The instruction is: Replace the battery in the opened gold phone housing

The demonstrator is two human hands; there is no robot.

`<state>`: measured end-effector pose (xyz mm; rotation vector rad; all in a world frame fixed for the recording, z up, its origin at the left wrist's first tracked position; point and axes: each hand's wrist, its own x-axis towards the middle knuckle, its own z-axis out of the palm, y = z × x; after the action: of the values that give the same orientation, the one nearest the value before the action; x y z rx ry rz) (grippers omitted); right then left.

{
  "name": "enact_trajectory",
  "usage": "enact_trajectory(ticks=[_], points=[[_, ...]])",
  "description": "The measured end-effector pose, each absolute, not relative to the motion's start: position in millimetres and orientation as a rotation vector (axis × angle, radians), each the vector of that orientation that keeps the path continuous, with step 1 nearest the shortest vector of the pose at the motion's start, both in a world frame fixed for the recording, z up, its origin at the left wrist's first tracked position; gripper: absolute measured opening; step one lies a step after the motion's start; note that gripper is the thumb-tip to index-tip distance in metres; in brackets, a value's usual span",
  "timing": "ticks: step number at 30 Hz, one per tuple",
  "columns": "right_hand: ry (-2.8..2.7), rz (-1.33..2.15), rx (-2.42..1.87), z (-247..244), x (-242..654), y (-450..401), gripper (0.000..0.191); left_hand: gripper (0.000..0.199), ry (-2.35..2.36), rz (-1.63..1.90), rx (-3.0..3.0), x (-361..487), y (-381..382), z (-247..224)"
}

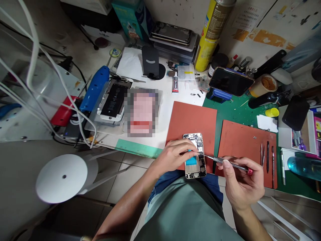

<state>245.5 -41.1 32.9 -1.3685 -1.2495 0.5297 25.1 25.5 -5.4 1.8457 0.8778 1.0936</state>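
An opened phone body (202, 164) lies at the near edge of an orange-brown mat (192, 117), its inner parts and a blue patch showing. My left hand (177, 154) rests over its left side, thumb and forefinger pinched near the screwdriver's tip; what is between those fingertips is too small to make out. In my right hand (243, 182) is a thin metal screwdriver (217, 160) with a red end cap, held nearly level between thumb and fingers. Its tip points left and meets the phone's upper middle, beside my left fingertips.
A second mat (240, 140) at the right bears tweezers and thin tools. Behind stand a propped phone (231, 82), a yellow can (209, 36) and a black stand (150, 62). Another opened phone (114, 100) and a blue-handled tool (95, 87) lie left.
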Motion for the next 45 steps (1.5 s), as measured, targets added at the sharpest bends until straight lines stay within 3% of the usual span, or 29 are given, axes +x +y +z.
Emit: enact_trajectory(ticks=[34, 45], points=[[-1.386, 0.372, -1.405, 32.0, 247.4, -44.8, 0.040, 0.008, 0.879, 1.123, 1.877, 27.0, 26.8, -5.4], [-1.323, 0.485, -1.410, 32.3, 250.7, -40.0, 0.036, 0.006, 0.851, 1.107, 1.882, 26.8, 27.0, -6.2]])
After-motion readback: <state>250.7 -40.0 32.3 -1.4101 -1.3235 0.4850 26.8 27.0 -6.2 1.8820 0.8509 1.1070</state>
